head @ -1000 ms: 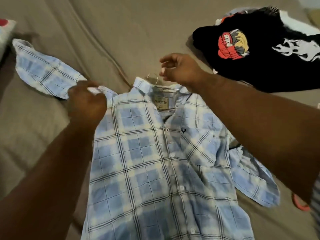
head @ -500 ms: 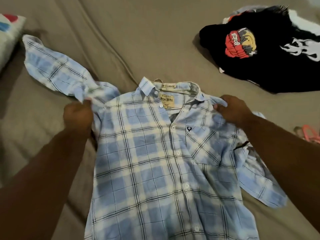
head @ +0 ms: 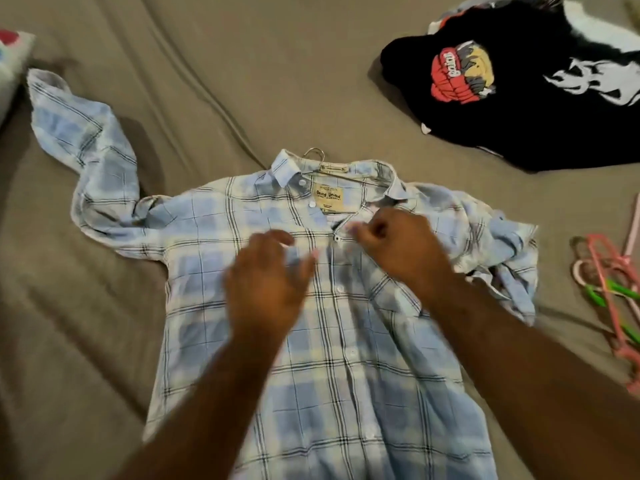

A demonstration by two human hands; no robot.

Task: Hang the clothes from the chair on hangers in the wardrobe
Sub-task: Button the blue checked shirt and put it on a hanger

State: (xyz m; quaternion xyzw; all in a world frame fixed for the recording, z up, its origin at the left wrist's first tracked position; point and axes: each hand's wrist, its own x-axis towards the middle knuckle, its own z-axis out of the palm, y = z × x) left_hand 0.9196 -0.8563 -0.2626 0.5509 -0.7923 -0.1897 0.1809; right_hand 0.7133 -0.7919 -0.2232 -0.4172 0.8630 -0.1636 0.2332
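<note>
1. Shirt of light blue plaid cloth (head: 346,375), seen from the head camera looking down, lies front-up and spread flat on a tan fabric surface (head: 242,64). Whether that surface is a bed or a sofa is unclear. The collar points to the top of the view, one sleeve is flung out to the upper left, and the other is bunched at the right.
2. The hook of a thin silver wire hanger (head: 313,154) pokes out just above the collar. The rest of the hanger is hidden inside the shirt.
3. The left hand (head: 266,289) is over the chest of the shirt with its fingers spread wide and holding nothing. It is blurred.
4. The right hand (head: 398,247) is just below the collar with its fingers curled, the tips at the open front edge. Blur hides whether they pinch the cloth.
5. A heap of black printed garments (head: 519,126) lies at the upper right, well apart from the shirt.
6. Pink and green plastic hangers (head: 604,282) lie at the right edge.
7. A white patterned pillow (head: 12,64) shows at the left edge.
</note>
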